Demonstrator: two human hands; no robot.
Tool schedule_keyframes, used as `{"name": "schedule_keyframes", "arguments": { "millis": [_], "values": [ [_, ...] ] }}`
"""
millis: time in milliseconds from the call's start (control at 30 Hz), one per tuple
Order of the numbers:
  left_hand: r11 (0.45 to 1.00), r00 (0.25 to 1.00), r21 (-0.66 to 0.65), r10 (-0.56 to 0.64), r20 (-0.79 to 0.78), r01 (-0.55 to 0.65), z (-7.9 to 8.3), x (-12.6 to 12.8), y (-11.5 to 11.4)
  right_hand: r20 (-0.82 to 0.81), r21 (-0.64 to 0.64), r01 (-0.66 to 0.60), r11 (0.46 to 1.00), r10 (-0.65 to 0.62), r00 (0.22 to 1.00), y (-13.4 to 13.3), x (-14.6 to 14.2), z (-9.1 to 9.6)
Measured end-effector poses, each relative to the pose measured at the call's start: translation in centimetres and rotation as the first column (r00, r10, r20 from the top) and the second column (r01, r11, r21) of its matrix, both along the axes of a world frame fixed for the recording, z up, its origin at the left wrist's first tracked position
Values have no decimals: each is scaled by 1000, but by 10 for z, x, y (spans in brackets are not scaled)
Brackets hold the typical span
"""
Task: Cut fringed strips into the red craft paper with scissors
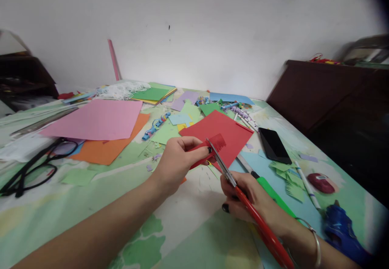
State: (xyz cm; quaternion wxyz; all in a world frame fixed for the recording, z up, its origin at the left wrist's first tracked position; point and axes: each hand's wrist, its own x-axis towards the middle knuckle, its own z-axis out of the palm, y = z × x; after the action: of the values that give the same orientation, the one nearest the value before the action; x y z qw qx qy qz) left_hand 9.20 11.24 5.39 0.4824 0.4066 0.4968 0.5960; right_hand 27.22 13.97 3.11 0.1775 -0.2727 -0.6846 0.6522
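Evidently clamped the left-hand grip [176, 161] on a fringed red strip [219, 140], the right-hand grip [255, 190] on scissors [255, 216], slanting blades [223, 165] crosswise to its long axis.

A home: patterned tablecloth [188, 228], cabinet [328, 82].

Lone head view, close above table [188, 232], facing forward and down toward wall [206, 38].

Your scissors [248, 205] are red and silver, your paper strip [219, 140] red. Your desk [185, 228] is patterned green and white.
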Motion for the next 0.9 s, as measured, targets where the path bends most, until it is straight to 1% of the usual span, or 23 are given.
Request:
{"name": "schedule_keyframes", "arguments": {
  "millis": [133, 267, 367, 567, 667, 800, 900],
  "values": [
    [1000, 1000, 2, -4, -4, 4, 0, 0, 0, 3, 6, -7, 1000, 7, 1000, 1, 3, -2],
    [1000, 1000, -10, -10, -21, 9, 2, 1, -1, -47, 1, -62, 998, 62, 997, 3, 7, -5],
    [1000, 1000, -2, -15, -17, 15, 2, 1, -1, -48, 31, -84, 996, 85, 995, 5, 9, -5],
    [1000, 1000, 0, -8, -10, 8, 2, 1, -1, -38, 32, -86, 996, 87, 995, 3, 8, -2],
    [1000, 1000, 0, -14, -9, 14, 2, 1, -1, -34, 25, -87, 996, 88, 996, 4, 9, -4],
    [1000, 1000, -2, -9, -14, 9, 1, 2, -1, -54, 43, -120, 992, 122, 991, 7, 10, -8],
    [1000, 1000, -2, -5, -20, 5, 1, 2, -2, -43, 63, -108, 992, 111, 993, 7, 9, -8]
  ]
}}
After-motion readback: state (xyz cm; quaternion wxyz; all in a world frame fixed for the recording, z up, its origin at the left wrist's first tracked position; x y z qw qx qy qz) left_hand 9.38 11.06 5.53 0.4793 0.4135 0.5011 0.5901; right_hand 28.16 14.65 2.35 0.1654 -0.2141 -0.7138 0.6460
